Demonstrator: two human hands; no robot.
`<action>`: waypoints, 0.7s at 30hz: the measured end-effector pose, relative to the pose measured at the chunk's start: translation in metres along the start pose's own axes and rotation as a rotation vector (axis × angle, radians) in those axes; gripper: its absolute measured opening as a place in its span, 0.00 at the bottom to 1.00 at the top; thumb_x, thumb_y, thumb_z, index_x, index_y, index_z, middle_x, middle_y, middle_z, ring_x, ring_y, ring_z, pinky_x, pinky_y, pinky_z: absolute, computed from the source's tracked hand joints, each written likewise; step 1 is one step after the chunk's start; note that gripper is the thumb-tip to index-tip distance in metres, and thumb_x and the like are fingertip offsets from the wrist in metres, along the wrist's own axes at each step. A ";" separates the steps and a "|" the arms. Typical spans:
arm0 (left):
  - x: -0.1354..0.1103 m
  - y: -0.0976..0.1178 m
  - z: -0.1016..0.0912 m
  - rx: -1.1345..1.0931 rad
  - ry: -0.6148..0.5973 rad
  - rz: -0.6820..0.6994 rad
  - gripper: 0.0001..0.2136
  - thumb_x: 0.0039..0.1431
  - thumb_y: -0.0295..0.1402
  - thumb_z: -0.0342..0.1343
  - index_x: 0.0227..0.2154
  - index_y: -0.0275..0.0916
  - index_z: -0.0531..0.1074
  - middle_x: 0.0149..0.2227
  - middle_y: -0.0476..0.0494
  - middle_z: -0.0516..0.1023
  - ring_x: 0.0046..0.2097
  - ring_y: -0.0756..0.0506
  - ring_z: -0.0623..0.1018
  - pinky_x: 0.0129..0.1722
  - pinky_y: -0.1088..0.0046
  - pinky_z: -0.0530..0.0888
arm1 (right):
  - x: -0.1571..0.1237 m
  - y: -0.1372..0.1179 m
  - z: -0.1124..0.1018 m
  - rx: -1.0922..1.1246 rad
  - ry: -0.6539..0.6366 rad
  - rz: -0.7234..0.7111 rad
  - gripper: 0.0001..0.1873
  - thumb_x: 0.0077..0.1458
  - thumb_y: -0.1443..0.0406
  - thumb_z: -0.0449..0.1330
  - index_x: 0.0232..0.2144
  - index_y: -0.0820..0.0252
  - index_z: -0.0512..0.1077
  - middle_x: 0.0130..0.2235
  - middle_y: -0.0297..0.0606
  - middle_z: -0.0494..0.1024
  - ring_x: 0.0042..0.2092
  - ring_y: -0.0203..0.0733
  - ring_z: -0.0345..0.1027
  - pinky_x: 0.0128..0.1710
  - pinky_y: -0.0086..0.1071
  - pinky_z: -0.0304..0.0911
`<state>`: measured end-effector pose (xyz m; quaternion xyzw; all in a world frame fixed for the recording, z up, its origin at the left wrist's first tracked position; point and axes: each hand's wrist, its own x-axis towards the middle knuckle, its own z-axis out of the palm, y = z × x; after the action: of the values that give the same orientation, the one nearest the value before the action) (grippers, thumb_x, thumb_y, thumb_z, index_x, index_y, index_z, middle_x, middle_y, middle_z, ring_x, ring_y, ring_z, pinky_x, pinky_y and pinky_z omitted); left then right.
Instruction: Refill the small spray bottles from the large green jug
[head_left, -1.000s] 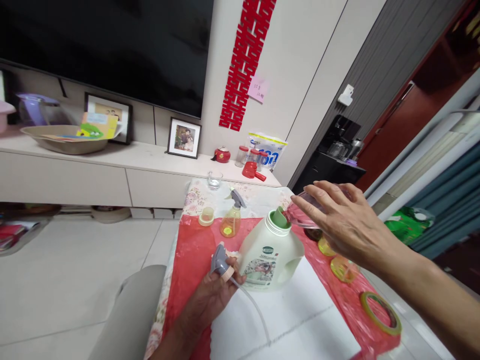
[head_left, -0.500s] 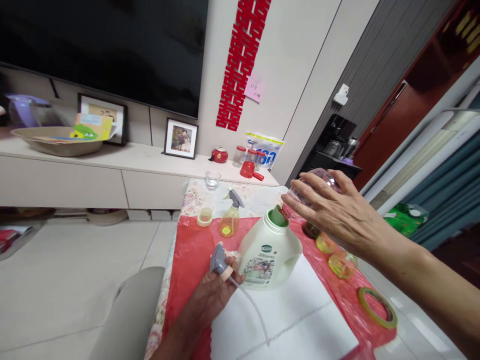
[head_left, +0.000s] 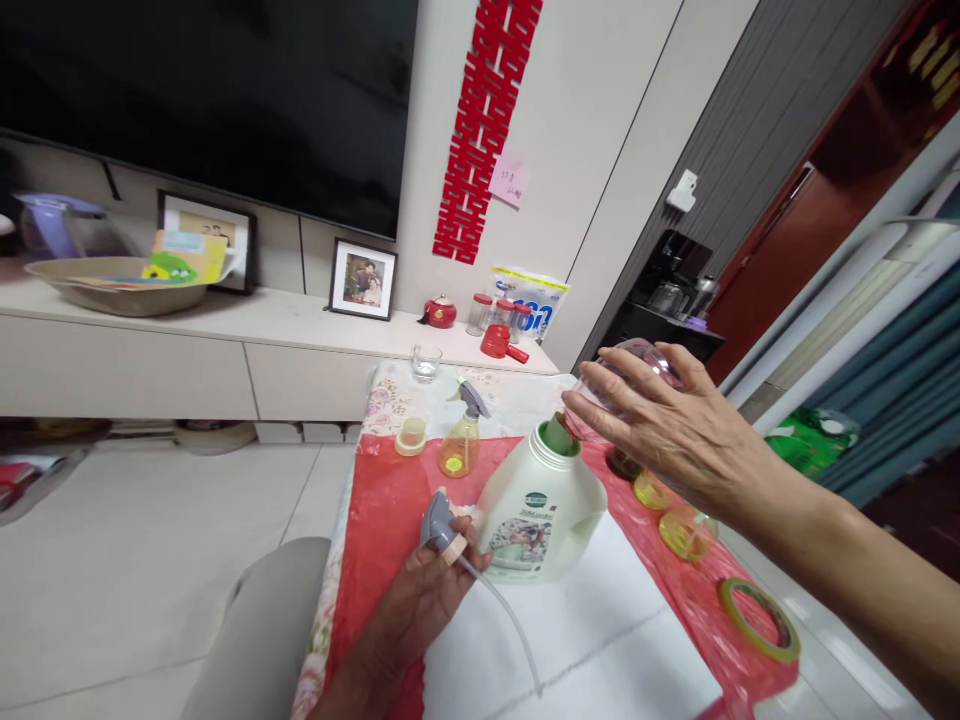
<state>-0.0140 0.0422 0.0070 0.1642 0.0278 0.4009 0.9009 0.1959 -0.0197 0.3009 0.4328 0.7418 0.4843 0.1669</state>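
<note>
My right hand (head_left: 686, 430) is wrapped around a clear pinkish bottle (head_left: 643, 352), tipped so that its neck meets the open mouth of a pale green detergent jug (head_left: 529, 490). Fingers hide much of that bottle. The jug stands upright on white paper, and a green spout shows inside its mouth. Lower down, my left hand (head_left: 427, 595) grips a grey trigger spray head (head_left: 439, 525) by its peach-coloured collar. A thin dip tube (head_left: 517, 630) hangs from it over the paper. The left fingertips are close beside the jug; whether they touch it I cannot tell.
Behind the jug stand a yellowish spray bottle (head_left: 460, 450) and a pale cap (head_left: 410, 437). Yellow containers (head_left: 686, 532) and a tape roll (head_left: 759, 620) lie at the right edge. A glass cup (head_left: 425, 364) is at the back; red sheeting (head_left: 390, 500) covers the table.
Both hands keep the same holds, and the pinkish bottle stays tipped at the jug's mouth. Only a very slight shift of the view shows.
</note>
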 end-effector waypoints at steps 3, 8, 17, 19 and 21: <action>0.000 0.001 0.000 0.017 -0.021 0.015 0.15 0.51 0.32 0.70 0.43 0.44 0.78 0.43 0.48 0.79 0.43 0.49 0.79 0.55 0.65 0.71 | -0.016 -0.002 0.008 0.071 -0.049 0.151 0.27 0.60 0.75 0.47 0.59 0.52 0.64 0.60 0.44 0.65 0.62 0.58 0.55 0.52 0.56 0.58; 0.002 0.004 0.007 -0.025 0.044 0.110 0.13 0.54 0.30 0.67 0.44 0.43 0.77 0.43 0.48 0.80 0.43 0.49 0.80 0.54 0.68 0.73 | -0.070 -0.020 0.019 0.411 -0.021 0.446 0.32 0.58 0.61 0.56 0.64 0.55 0.58 0.57 0.47 0.66 0.56 0.58 0.62 0.49 0.51 0.65; 0.001 0.036 0.054 -0.168 0.502 0.333 0.16 0.69 0.22 0.45 0.54 0.41 0.71 0.39 0.45 0.82 0.43 0.51 0.82 0.56 0.66 0.75 | -0.137 -0.132 0.010 0.826 -0.154 0.582 0.35 0.61 0.54 0.56 0.67 0.51 0.54 0.61 0.45 0.63 0.58 0.53 0.63 0.47 0.44 0.72; 0.000 0.038 0.063 -0.161 0.528 0.357 0.16 0.70 0.22 0.44 0.52 0.41 0.72 0.38 0.46 0.82 0.42 0.51 0.82 0.54 0.68 0.77 | -0.137 -0.156 0.010 0.848 -0.170 0.608 0.35 0.61 0.56 0.56 0.68 0.52 0.53 0.61 0.46 0.62 0.58 0.53 0.63 0.48 0.46 0.71; -0.003 0.037 0.067 -0.143 0.524 0.360 0.16 0.69 0.22 0.45 0.51 0.42 0.72 0.38 0.46 0.82 0.42 0.51 0.82 0.53 0.69 0.77 | -0.133 -0.174 0.009 0.892 -0.177 0.641 0.36 0.61 0.56 0.56 0.68 0.52 0.51 0.61 0.46 0.62 0.58 0.53 0.62 0.49 0.47 0.70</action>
<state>-0.0307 0.0447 0.0819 -0.0058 0.2012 0.5833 0.7869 0.1944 -0.1485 0.1235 0.7047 0.6892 0.1118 -0.1264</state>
